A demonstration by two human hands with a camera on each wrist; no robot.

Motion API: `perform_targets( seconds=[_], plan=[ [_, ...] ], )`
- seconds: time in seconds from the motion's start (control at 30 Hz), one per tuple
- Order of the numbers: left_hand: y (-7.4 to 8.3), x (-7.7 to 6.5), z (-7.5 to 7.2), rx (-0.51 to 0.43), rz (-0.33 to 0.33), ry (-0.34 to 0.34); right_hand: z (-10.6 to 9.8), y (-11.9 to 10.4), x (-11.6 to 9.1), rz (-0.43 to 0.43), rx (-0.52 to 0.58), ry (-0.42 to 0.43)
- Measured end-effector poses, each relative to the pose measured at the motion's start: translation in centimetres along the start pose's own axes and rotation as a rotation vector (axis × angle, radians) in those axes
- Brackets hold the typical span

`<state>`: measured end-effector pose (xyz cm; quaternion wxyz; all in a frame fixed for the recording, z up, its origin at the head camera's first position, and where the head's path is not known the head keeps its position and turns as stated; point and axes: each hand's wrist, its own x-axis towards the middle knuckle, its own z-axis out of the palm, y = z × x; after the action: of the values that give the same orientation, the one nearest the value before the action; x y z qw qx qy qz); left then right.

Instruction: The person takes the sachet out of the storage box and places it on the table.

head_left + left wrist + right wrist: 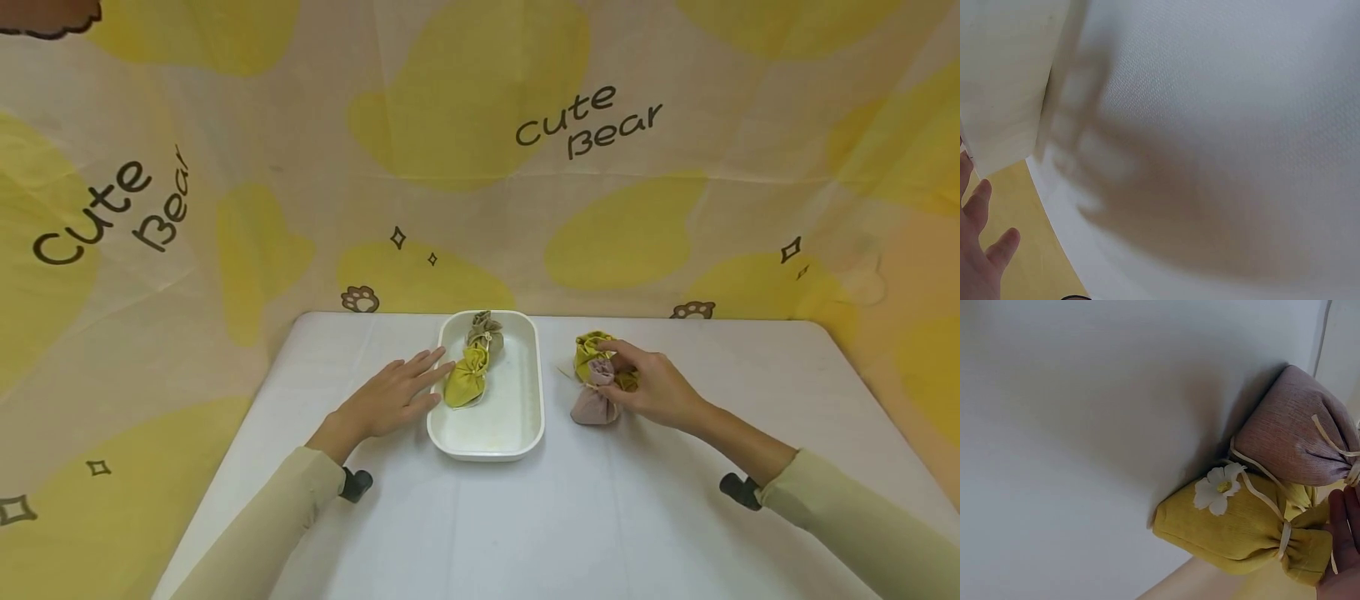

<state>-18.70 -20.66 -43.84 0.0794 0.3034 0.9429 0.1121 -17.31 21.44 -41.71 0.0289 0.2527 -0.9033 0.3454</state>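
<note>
With left hand (393, 396) spread at white tray (512, 417), right hand (657, 389) gripping mauve drawstring pouch (594, 409) right of tray, pinch neck (601, 372). Avoid dragging flower-trimmed pouch (1229, 532).

White table (510, 533) under tray (515, 408) and pouches (593, 410)

Head view, one: we looked forward and down from above, farthest off of the three, with the white table (480, 525) and the patterned backdrop (465, 217) in frame. Left wrist view, one: close over the tabletop, canted, beside the outer wall of the white tray (517, 408); we found that tray and the left hand (393, 390) shared with the head view. Right wrist view, one: close, canted, across the tabletop; we found the mauve sack (592, 409) and right hand (660, 387) shared likewise.
</note>
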Motion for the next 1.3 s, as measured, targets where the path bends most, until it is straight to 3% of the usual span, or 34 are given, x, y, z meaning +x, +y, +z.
perform_targets(
  seconds=[0.33,0.7,0.93,1.13,1.3],
  plan=[
    [0.1,0.0,0.0,-0.003,0.000,0.001,-0.8,-1.1,0.7,-0.037,-0.006,-0.016],
    [0.0,0.0,-0.1,-0.002,0.002,0.000,-0.4,-4.3,3.1,-0.047,0.035,-0.059],
    [0.1,-0.1,-0.1,-0.007,0.000,0.000,0.0,-6.6,5.4,-0.115,0.019,-0.067],
    [0.1,0.0,-0.1,-0.006,-0.013,-0.004,0.8,-7.9,7.1,-0.119,0.097,-0.078],
    [0.1,0.0,-0.1,-0.004,-0.014,-0.009,2.1,-8.1,8.2,-0.074,0.181,-0.087]
  ],
)
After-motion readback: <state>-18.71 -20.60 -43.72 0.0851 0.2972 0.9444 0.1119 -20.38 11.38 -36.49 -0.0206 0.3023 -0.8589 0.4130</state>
